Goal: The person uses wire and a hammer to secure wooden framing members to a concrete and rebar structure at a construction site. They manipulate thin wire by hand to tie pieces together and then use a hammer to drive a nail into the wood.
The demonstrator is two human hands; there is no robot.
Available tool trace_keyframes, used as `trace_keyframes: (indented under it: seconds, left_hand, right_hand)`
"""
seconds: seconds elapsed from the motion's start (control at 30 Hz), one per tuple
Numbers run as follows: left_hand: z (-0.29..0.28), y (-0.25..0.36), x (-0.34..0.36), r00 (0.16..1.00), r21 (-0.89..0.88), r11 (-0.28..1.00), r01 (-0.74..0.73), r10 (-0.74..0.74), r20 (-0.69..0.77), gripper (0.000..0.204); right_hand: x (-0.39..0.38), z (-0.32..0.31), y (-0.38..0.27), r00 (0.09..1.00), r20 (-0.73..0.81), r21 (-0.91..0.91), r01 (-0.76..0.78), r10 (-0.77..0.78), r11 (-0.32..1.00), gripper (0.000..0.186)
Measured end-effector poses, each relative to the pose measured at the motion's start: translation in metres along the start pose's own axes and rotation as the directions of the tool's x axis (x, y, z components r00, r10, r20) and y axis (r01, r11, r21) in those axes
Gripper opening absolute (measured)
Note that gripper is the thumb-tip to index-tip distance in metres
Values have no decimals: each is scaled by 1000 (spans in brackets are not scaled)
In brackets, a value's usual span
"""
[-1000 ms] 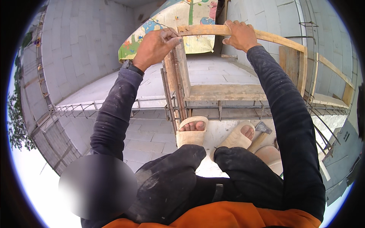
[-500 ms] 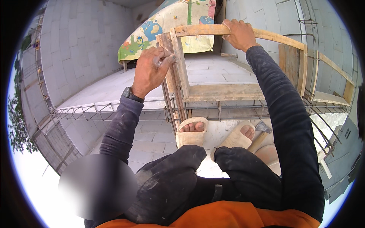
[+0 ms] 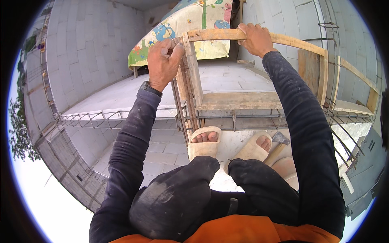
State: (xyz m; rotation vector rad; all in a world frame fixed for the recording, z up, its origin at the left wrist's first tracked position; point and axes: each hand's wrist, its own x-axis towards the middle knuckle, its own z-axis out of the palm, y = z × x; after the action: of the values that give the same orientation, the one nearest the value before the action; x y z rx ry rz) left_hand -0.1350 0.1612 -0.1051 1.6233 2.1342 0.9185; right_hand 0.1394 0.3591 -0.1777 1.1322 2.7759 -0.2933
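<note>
My right hand [image 3: 256, 39] is wrapped over the top rail of a wooden frame [image 3: 221, 35], its fingers on the far side. At the left end of that frame, my left hand [image 3: 164, 65] is closed, thumb against fingers, beside the tops of upright rusty steel bars [image 3: 189, 99]. A thin dark line, like wire, shows above its fingertips; what they pinch is too small to make out. The frame's upright board [image 3: 193, 73] stands next to the bars, and its bottom board [image 3: 239, 100] lies along the block wall's edge.
A hatchet [image 3: 280, 138] lies by my right sandal [image 3: 254, 146]. Horizontal rebar [image 3: 93, 120] runs along the wall edge, with bars jutting out at right [image 3: 344, 141]. Beyond hangs a cartoon-printed sheet [image 3: 210, 48]. A drop to lower blockwork [image 3: 164, 150] lies at my left.
My left hand has risen slightly and turned, now closer to the bar tops, with its forearm straighter. The right hand keeps its grip on the rail. The view has shifted slightly.
</note>
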Motion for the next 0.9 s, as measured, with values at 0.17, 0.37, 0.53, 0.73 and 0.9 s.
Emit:
trace_keyframes:
  seconds: [0.17, 0.37, 0.53, 0.73, 0.9]
  left_hand:
    - [3, 14, 54, 747, 88, 747, -659, 635, 200, 25]
    - [-24, -26, 23, 884, -478, 753, 451, -304, 355, 26]
    - [-15, 12, -58, 874, -646, 611, 458, -441, 203, 24]
    - [-6, 25, 26, 896, -205, 952, 227, -121, 428, 30]
    - [-27, -44, 31, 904, -198, 885, 421, -390, 177, 29]
  right_hand:
    - [2, 3, -3, 1000, -28, 22, 14, -13, 1000, 45]
    - [0, 2, 0, 1000, -21, 45, 10, -9, 999, 44]
    - [-4, 6, 0, 999, -33, 19, -10, 11, 1000, 44]
    - [3, 4, -5, 999, -37, 31, 3, -2, 1000, 45]
    - [5, 4, 2, 998, -64, 18, 25, -24, 1000, 46]
